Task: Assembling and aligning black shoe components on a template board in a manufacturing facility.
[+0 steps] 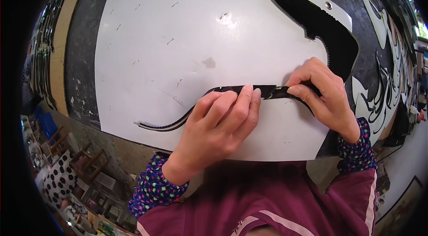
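Note:
A thin black curved strip (166, 127) lies across the white sheet (156, 66) in front of me, its left end bending down and away to the side. My left hand (220, 122) presses its fingers, held close together, onto the strip's middle. Just right of those fingertips the strip shows an angled step or joint. There my right hand (318, 93) pinches a narrow dark piece between thumb and forefinger. A thin black tail curves out below the right thumb; whether it is all one piece I cannot tell.
A large black blade-shaped panel (330, 28) with a toothed inner edge lies at the right, near two metal eyelets in the sheet. Cut white and black shapes (385, 57) crowd the far right. Cardboard (67, 44) with dark strips stands left; wooden stools (89, 162) are on the floor.

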Tool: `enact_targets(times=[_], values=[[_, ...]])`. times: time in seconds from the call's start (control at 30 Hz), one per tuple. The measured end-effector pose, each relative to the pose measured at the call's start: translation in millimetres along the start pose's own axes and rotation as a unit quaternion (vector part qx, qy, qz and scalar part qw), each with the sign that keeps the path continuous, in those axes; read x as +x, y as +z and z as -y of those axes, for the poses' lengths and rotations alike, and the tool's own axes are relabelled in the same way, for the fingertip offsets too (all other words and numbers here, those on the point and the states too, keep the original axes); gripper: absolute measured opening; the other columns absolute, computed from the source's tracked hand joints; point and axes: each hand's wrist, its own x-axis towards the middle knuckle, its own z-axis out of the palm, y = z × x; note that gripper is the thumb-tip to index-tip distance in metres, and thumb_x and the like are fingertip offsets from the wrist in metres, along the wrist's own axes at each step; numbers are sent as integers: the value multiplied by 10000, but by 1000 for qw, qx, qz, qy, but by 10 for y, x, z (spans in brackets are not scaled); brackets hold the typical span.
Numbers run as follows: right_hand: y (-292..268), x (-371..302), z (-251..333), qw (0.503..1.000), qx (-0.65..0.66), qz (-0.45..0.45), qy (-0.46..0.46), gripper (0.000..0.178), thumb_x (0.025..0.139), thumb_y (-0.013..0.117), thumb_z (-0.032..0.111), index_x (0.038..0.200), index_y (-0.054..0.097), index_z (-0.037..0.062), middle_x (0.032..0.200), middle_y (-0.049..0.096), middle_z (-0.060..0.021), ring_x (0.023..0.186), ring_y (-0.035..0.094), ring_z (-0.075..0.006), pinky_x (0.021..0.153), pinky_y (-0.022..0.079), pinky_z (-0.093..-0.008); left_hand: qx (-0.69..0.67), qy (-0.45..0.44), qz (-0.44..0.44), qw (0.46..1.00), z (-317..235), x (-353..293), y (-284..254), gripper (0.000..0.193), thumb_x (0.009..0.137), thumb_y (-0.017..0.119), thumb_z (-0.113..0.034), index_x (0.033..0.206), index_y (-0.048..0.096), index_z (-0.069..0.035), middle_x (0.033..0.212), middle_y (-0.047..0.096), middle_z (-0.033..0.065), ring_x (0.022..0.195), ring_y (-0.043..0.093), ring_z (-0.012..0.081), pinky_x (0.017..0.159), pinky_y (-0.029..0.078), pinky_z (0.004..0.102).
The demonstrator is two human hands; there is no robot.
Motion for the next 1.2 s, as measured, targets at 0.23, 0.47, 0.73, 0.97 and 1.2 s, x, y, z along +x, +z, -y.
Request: enact_targets(times=[0.23, 0.47, 0.73, 0.97, 1.2], values=[[5, 6, -2, 1000, -3, -4, 1, 97, 836, 715, 32, 902, 644, 38, 804, 618, -58, 750, 570, -226, 665, 462, -323, 4, -7, -5, 1000, -7, -1, 0, 223, 874, 637, -85, 1084, 712, -98, 1174, 631, 12, 1013, 561, 146, 868, 480, 302], [16, -6, -17, 1000, -2, -10, -4, 107, 829, 719, 27, 902, 642, 34, 804, 619, -60, 748, 570, -224, 658, 459, -323, 0, -6, -5, 1000, -6, 5, 9, 227, 873, 639, -86, 1087, 714, -102, 1171, 630, 7, 1013, 558, 146, 869, 483, 305], [23, 5, -14, 1000, -3, -11, -13, 108, 824, 707, -2, 898, 636, 30, 800, 615, -65, 744, 566, -233, 658, 458, -329, -4, -10, -1, 1000, -5, -2, -6, 237, 873, 635, -81, 1096, 711, -99, 1178, 626, 11, 1018, 557, 148, 876, 484, 312], [25, 10, -7, 1000, -3, -6, -9, 104, 829, 707, 3, 899, 634, 29, 797, 610, -68, 745, 563, -235, 661, 457, -332, -21, -16, 1, 1000, -17, -1, -13, 352, 790, 696, -28, 1137, 724, -82, 1228, 625, 28, 991, 542, 167, 818, 498, 309], [20, 30, 14, 1000, -8, 2, -1, 91, 841, 701, 15, 896, 629, 25, 800, 605, -69, 746, 562, -236, 662, 454, -330, -24, -20, 0, 1000, -19, 0, -11, 349, 794, 696, -23, 1136, 725, -84, 1224, 627, 22, 987, 543, 164, 813, 498, 307]])
